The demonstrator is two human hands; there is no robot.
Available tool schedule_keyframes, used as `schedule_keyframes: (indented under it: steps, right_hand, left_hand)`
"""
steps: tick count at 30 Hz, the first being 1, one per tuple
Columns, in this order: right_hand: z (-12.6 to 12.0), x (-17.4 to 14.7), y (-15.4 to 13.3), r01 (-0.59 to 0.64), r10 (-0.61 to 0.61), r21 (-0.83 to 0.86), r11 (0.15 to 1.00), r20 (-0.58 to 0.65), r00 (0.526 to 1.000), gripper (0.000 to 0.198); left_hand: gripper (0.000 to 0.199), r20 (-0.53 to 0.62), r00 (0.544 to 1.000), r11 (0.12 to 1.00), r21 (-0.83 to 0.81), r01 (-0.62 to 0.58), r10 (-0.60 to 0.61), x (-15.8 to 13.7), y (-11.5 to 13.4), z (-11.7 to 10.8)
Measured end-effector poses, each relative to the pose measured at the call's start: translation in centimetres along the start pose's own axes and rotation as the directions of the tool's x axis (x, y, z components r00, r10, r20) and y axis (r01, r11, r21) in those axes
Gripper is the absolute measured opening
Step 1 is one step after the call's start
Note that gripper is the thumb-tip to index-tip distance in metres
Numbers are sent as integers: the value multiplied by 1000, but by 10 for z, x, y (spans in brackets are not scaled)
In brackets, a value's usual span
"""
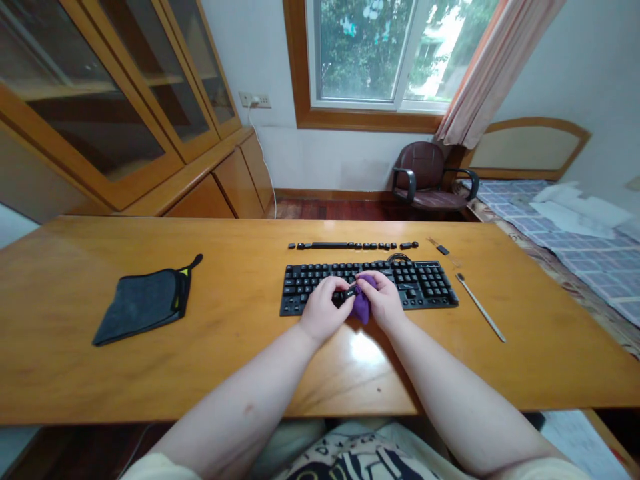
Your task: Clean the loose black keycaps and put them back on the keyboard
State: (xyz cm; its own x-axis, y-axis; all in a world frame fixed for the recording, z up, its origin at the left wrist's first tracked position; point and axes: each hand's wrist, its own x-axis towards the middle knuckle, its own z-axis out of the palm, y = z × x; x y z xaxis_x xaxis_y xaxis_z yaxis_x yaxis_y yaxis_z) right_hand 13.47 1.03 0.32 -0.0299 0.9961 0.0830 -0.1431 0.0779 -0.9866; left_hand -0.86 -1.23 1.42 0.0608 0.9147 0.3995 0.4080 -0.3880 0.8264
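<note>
Over the front of a black keyboard (431,285), my two hands meet close together. Between the fingertips of my left hand (324,308) is a black keycap (344,295), a long one by its look. My right hand (386,303) pinches a purple cloth (362,309) against the keycap's right end, and part of the cloth hangs below my fingers. Several keys of the keyboard lie hidden behind my hands. In its bottom row some places appear to lack caps.
Behind the keyboard runs a row of loose black keycaps (330,245). A small wire tool with a black handle (443,250) lies at its right end. Farther right rests a thin stick with a dark tip (482,309). On the left lies a folded dark grey cloth (143,303).
</note>
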Motion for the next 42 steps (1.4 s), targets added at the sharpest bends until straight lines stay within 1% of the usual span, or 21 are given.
schedule_keyframes:
  steps: [2, 5, 7, 8, 10, 13, 15, 16, 19, 23, 27, 30, 35, 39, 42]
  right_hand:
    - [1, -1, -2, 28, -28, -73, 997, 3, 1000, 22]
    - [0, -1, -2, 89, -93, -192, 977, -9, 996, 21]
    - [-1, 1, 0, 107, -113, -207, 972, -17, 993, 22]
    - [-2, 2, 2, 105, -112, -195, 975, -25, 993, 22]
    - [-4, 4, 4, 96, -107, -165, 982, -59, 992, 24]
    - [-5, 7, 5, 95, -114, -157, 983, -116, 987, 24]
    - [-4, 7, 3, 94, -116, -168, 981, -124, 985, 24]
    - [-3, 6, 2, 97, -121, -178, 979, -125, 985, 23]
    - [-1, 4, -3, 115, -148, -228, 967, -130, 980, 21]
    - [-2, 4, -4, 105, -147, -246, 964, -157, 977, 23]
    - [-5, 6, -5, 95, -149, -267, 959, -187, 971, 24]
    - [-3, 6, -7, 102, -156, -267, 958, -191, 969, 23]
    - [2, 3, -10, 123, -158, -228, 966, -141, 977, 23]
    - [1, 3, -9, 124, -162, -238, 963, -145, 976, 23]
    - [-1, 5, -8, 104, -143, -234, 967, -154, 978, 23]
  left_hand:
    - [14, 62, 997, 981, 184, -63, 52, -1, 5, -3]
    - [24, 157, 982, 919, 362, -159, 108, -4, 15, -13]
    - [27, 191, 970, 871, 438, -224, 154, -5, 18, -27]
    - [26, 176, 971, 854, 468, -228, 163, -6, 17, -38]
    - [25, 148, 980, 841, 507, -191, 134, -8, 11, -64]
    - [26, 70, 995, 833, 545, -99, 72, -15, -9, -104]
    - [27, 51, 999, 831, 555, -41, 15, -23, -24, -121]
    - [27, 53, 998, 838, 546, -17, -15, -27, -31, -125]
    - [29, 71, 996, 864, 503, 5, -47, -37, -47, -124]
    - [29, 82, 995, 880, 475, 5, -49, -39, -55, -114]
    - [28, 5, 998, 893, 447, 53, -62, -34, -58, -112]
    - [26, -29, 998, 895, 441, 62, -55, -33, -59, -110]
    - [26, -13, 998, 894, 444, 66, -68, -32, -59, -105]
    - [24, 9, 997, 890, 451, 58, -70, -31, -61, -104]
    - [24, 10, 998, 894, 444, 54, -66, -31, -62, -104]
